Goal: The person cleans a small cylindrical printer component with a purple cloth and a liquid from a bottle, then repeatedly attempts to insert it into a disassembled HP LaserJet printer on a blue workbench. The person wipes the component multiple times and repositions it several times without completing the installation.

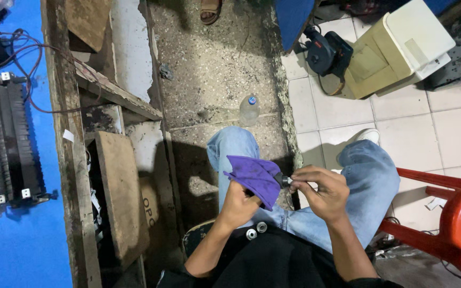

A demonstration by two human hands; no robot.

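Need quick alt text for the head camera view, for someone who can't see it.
Seated person's left hand holds a crumpled purple cloth against a small dark cylindrical part pinched by the right hand, above blue-jeaned knees. Two small silver metal rings rest on the lap; a clear plastic bottle stands on the speckled floor ahead.

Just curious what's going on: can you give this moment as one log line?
left hand: holds purple cloth | right hand: grip on small dark part at cloth's edge | lap: two small metal rings

A clear plastic bottle (248, 110) stands on the floor, a red plastic chair (454, 213) at right
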